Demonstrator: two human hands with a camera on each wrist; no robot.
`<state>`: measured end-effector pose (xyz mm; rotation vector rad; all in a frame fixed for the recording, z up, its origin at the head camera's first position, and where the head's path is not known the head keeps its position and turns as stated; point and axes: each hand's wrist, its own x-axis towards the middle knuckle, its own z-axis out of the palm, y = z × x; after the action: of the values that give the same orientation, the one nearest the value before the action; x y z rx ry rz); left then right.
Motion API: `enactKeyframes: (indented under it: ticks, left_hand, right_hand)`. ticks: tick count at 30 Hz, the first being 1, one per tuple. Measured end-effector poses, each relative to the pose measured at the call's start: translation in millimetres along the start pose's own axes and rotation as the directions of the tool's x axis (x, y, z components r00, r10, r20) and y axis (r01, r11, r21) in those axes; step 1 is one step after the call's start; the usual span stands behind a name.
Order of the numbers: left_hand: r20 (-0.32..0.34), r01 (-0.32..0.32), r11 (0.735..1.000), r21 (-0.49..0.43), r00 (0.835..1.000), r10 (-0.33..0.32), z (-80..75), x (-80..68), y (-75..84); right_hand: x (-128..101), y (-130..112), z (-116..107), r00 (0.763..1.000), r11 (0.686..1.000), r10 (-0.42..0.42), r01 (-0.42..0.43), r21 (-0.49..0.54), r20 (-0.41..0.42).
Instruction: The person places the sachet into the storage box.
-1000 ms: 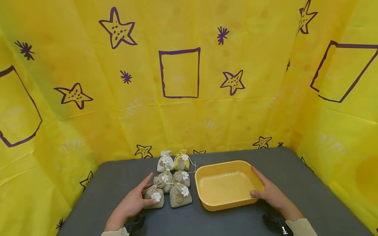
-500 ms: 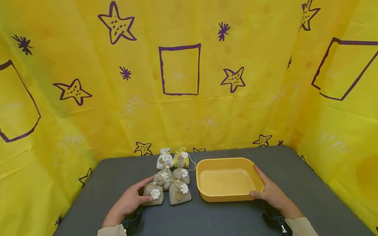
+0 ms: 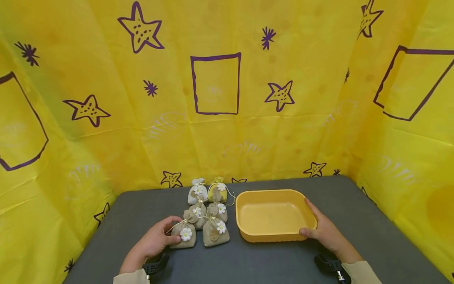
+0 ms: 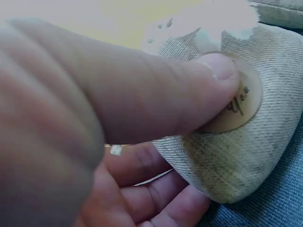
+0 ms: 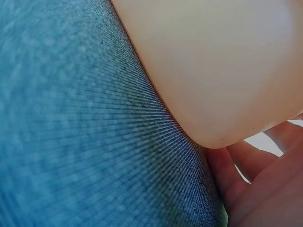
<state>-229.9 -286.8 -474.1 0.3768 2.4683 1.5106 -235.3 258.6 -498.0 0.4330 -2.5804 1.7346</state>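
L hand (image 3: pixel 153 243) grips the front-left pouch (image 3: pixel 183 238): thumb across its face, pressing the round tag (image 4: pixel 234 109) in the wrist view, fingers curled under and behind. The pouch sits on the grey table (image 3: pixel 269 264), at the near-left corner of a tight cluster of pouches (image 3: pixel 207 209), touching its neighbour on the R.

Key relation: the tray (image 3: pixel 274 215) lies to the R of the gripped pouch, w/ the next front pouch (image 3: pixel 215 233) between them. The pouch stands roughly upright, tied neck pointing away from the person, daisy on the near face. L hand is far nearer the pouches; R hand (image 3: pixel 325 233) is at the tray's near-right corner, thumb on the near rim, fingers straight along the R wall. That looks like steadying, not a lift, since the tray's bottom rests on the cloth in the R wrist view.

Hard to make out: the L wrist view is mostly thumb, blurred, w/ the daisy blown out white. The tag's lettering is half covered. The R wrist view shows only a tray corner (image 5: pixel 222 71) and a bit of palm. The back pouches overlap, so an exact count is uncertain.
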Motion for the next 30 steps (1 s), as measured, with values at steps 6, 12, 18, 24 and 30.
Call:
enactKeyframes:
  ticks: [6, 12, 18, 24, 30]
  left_hand:
    - [0.009, -0.006, 0.999, -0.052, 1.000, 0.007, -5.1, -1.3, 0.0]
    - [-0.139, 0.032, 0.972, -0.234, 0.988, -0.066, -9.4, -5.5, -3.1]
    - [-0.280, -0.002, 0.921, -0.389, 0.953, -0.117, -7.0, -4.6, 4.1]
    - [-0.368, -0.026, 0.935, -0.353, 0.923, -0.113, -0.1, 1.4, 22.3]
    - [-0.454, -0.030, 0.967, -0.254, 0.886, -0.092, 18.7, 6.3, 51.6]
  right_hand:
    - [-1, 1, -2, 1.000, 1.000, 0.011, -0.011, -0.005, -0.001]
    - [1, 3, -1, 1.000, 1.000, 0.020, -0.020, -0.007, 0.002]
    - [1, 7, 0, 1.000, 1.000, 0.017, -0.017, 0.020, 0.011]
    - [1, 8, 1, 1.000, 0.999, -0.006, 0.005, 0.047, 0.017]
    - [0, 6, -1, 1.000, 0.999, 0.006, -0.007, 0.042, 0.025]
